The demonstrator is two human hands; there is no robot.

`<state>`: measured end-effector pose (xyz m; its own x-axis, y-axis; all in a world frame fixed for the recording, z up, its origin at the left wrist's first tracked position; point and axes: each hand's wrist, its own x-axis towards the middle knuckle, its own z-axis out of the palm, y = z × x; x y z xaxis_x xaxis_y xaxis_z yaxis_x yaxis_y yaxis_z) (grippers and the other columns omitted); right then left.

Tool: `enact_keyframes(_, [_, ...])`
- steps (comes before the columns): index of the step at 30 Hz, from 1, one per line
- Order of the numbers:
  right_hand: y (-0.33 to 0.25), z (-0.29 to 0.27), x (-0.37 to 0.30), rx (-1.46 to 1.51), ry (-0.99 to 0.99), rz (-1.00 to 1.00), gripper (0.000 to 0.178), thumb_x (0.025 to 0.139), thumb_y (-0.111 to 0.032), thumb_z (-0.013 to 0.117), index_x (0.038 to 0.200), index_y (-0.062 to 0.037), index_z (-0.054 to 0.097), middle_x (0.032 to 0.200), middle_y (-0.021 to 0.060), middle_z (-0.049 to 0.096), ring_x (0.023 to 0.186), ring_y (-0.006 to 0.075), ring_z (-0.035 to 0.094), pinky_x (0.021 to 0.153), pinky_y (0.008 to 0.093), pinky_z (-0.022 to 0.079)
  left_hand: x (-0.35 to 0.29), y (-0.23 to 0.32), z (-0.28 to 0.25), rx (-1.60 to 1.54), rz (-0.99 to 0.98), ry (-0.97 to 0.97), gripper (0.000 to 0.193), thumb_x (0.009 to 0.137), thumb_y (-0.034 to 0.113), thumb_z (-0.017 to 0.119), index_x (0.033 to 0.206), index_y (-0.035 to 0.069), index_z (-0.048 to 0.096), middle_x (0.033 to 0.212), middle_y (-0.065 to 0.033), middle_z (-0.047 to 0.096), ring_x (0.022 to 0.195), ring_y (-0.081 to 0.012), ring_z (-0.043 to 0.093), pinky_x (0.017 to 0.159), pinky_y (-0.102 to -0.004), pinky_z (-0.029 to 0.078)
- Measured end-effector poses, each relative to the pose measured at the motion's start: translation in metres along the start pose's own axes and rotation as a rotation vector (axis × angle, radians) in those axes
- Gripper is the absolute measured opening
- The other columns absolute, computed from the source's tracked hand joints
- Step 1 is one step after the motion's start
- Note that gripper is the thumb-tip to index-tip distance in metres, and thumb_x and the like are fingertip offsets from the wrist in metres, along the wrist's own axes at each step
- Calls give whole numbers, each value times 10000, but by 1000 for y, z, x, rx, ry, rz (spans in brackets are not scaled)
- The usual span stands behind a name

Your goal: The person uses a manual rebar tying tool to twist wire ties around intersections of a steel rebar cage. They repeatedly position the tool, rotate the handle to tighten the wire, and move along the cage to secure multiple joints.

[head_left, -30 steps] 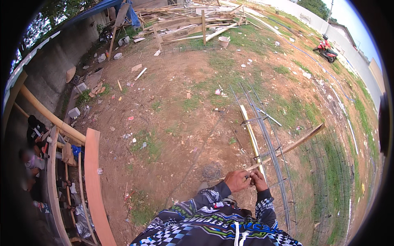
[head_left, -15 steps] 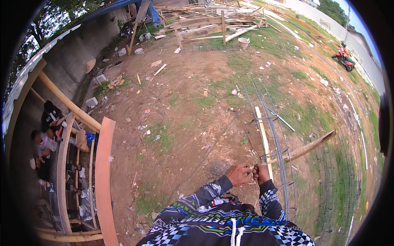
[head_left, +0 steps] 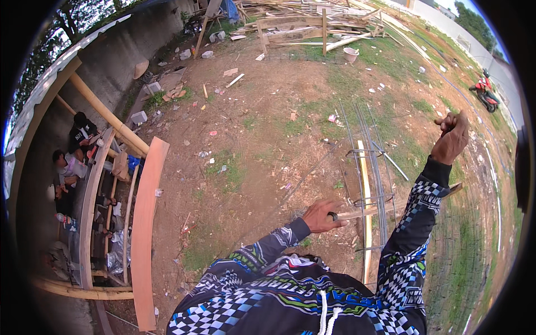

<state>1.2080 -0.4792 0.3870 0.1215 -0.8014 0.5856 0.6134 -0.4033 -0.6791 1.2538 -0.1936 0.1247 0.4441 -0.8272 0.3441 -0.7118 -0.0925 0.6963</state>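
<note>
My left hand (head_left: 321,216) is low in front of me, left of the long steel rebar cage (head_left: 382,215), its fingers bent toward the cage. A small dark round thing (head_left: 332,216) shows at its fingers; I cannot tell whether it is a ring or something held. My right hand (head_left: 452,138) is raised far out to the right, beyond the cage, with curled fingers; anything in them is too small to make out. Alongside the cage runs a pale wooden strip (head_left: 364,167), and a rough board (head_left: 456,188) crosses beneath it.
At left a reddish plank (head_left: 146,234) and bamboo poles (head_left: 106,111) edge a shelter where people (head_left: 75,142) sit. Steel mesh (head_left: 460,251) lies at right. Farther off are a timber pile (head_left: 301,33), a bucket (head_left: 350,54) and a red motorbike (head_left: 486,94).
My hands were together beside the cage; now they are far apart. The right hand has swung up and out to the right, while the left stays low and slightly higher than before.
</note>
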Motion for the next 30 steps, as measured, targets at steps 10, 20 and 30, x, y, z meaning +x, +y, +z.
enact_keyframes(10, [-2,9,-317,-312,-1409,305,172,890,-82,567,769,24,505,691,191,485,629,353,517,587,416,407,-38,-31,-123,-1607,-465,930,410,949,437,610,1144,86,528,728,6,519,600,-106,527,570,-277,445])
enact_keyframes(20, [4,-63,-354,427,-1248,1417,286,974,-184,473,741,-19,498,705,128,576,603,192,539,592,316,463,-100,38,-221,-955,-138,1337,324,1030,361,478,1075,52,564,608,54,337,438,-46,301,425,-219,311])
enact_keyframes(30, [0,-111,-333,418,-675,1225,309,1008,-284,479,881,-19,574,709,129,599,643,215,619,776,378,502,-22,38,-207,-1293,-137,971,308,1028,248,486,1231,25,549,696,35,511,547,-71,506,472,-253,463])
